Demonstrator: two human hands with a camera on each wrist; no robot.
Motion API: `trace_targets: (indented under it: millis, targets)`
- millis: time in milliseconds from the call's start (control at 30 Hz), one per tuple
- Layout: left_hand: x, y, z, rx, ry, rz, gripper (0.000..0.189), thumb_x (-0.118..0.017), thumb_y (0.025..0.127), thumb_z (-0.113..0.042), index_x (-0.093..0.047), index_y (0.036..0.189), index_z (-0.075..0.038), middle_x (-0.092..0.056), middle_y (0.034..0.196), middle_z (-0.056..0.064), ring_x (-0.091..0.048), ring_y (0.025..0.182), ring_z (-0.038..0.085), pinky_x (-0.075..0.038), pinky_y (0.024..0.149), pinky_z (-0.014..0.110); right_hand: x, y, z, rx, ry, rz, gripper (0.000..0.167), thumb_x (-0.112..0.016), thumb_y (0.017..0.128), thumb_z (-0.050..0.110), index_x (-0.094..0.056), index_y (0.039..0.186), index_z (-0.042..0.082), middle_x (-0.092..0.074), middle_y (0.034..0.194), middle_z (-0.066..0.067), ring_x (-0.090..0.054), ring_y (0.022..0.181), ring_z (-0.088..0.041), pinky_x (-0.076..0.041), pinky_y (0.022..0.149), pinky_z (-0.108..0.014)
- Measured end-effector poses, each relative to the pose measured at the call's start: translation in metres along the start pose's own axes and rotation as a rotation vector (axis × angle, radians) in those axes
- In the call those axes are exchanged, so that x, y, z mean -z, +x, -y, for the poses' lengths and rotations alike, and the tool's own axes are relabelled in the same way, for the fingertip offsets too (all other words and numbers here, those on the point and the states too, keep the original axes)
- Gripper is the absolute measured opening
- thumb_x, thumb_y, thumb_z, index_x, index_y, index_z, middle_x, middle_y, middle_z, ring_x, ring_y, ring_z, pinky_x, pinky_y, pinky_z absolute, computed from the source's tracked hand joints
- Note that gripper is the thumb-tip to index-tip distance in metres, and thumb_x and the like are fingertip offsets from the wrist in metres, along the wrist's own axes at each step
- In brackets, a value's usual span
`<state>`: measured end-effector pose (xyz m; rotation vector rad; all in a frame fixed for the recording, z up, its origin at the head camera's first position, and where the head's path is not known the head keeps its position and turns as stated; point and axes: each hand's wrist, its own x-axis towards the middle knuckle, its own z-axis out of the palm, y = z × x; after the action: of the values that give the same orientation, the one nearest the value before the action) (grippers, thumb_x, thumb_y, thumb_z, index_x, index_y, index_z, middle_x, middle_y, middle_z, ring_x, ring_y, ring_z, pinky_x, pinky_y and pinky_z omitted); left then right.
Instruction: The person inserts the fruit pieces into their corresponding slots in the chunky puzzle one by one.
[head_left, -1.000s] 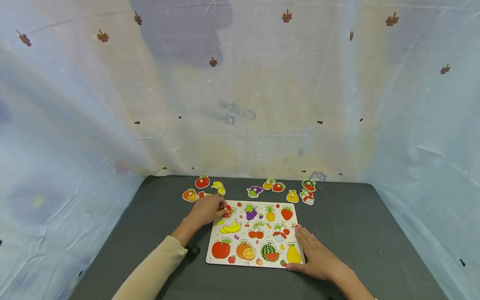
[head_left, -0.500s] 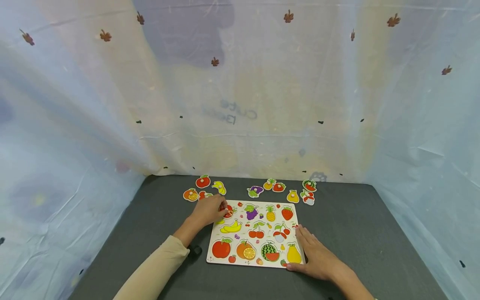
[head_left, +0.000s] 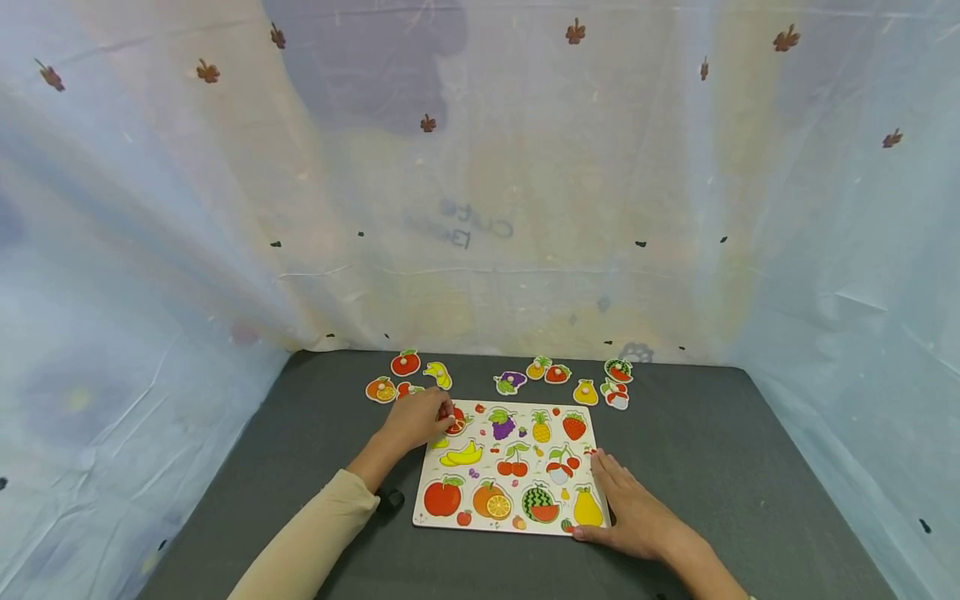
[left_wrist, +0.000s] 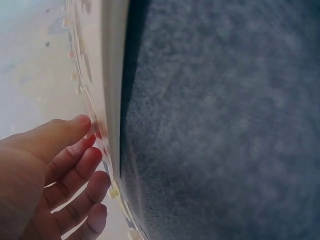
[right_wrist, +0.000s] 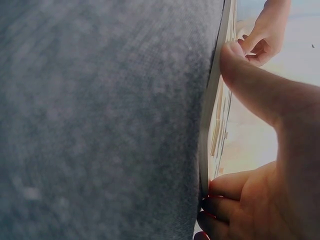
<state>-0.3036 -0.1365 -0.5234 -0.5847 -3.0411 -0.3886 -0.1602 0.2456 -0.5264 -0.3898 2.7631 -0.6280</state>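
A white wooden fruit puzzle board (head_left: 480,527) lies on the dark table. My left hand (head_left: 416,417) is at its far left corner, thumb and forefinger pinching a red pomegranate puzzle piece (head_left: 458,423) by its knob. In the left wrist view those fingertips (left_wrist: 82,120) meet close against the board's face. My right hand (head_left: 633,512) rests along the board's right side, fingers extended on the edge and thumb at the near right corner. The right wrist view shows the right thumb (right_wrist: 232,55) pressing on the board's edge. Part of the pomegranate piece is hidden by the left fingers.
Behind the board lie loose pieces: an apple (head_left: 405,363), orange (head_left: 380,390), banana (head_left: 437,376), purple piece (head_left: 510,382), pear (head_left: 585,392), watermelon (head_left: 618,370) and several others. A small black object (head_left: 391,501) sits by the left wrist. Pale curtains (head_left: 480,308) surround the table.
Both hands and the board hold their places. The slight shift across the whole picture comes from the head camera.
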Motion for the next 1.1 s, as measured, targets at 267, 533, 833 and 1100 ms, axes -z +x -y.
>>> trace_targets:
  millis: [267,533,833,1100]
  targets:
    - [0.000,-0.001,0.000,0.005,0.015,0.001,0.023,-0.084,0.095,-0.035,-0.066,0.087,-0.023,-0.055,0.082,-0.008,-0.050,0.066,0.008,-0.044,0.058,0.027,0.001,-0.001,0.001,0.008,-0.003,-0.006,0.128,-0.084,0.081,0.070,-0.024,0.169,-0.002,-0.023,0.176,-0.022,-0.026,0.160,-0.045,-0.029,0.126,-0.064]
    - [-0.002,-0.001,-0.002,0.014,0.038,-0.010,0.022,-0.083,0.096,-0.034,-0.066,0.088,-0.023,-0.054,0.081,-0.008,-0.050,0.066,0.008,-0.043,0.059,0.027,0.001,-0.001,0.001,-0.001,-0.001,-0.007,0.129,-0.084,0.080,0.071,-0.025,0.169,-0.001,-0.024,0.176,-0.021,-0.025,0.161,-0.043,-0.027,0.127,-0.063]
    - [-0.001,-0.004,-0.019,-0.004,0.079,-0.049,0.030,-0.085,0.094,-0.037,-0.065,0.093,-0.016,-0.055,0.083,-0.002,-0.051,0.070,0.016,-0.045,0.062,0.033,0.001,-0.001,0.002,0.004,0.003,-0.010,0.128,-0.084,0.080,0.071,-0.026,0.168,-0.002,-0.024,0.176,-0.021,-0.025,0.161,-0.043,-0.025,0.128,-0.063]
    - [-0.003,0.003,-0.022,-0.001,0.131,-0.096,0.026,-0.083,0.095,-0.034,-0.063,0.090,-0.019,-0.055,0.084,-0.001,-0.053,0.079,0.020,-0.051,0.074,0.039,0.001,-0.001,0.001,-0.002,-0.004,-0.008,0.128,-0.084,0.080,0.071,-0.025,0.169,0.000,-0.023,0.176,-0.020,-0.025,0.161,-0.043,-0.026,0.127,-0.063]
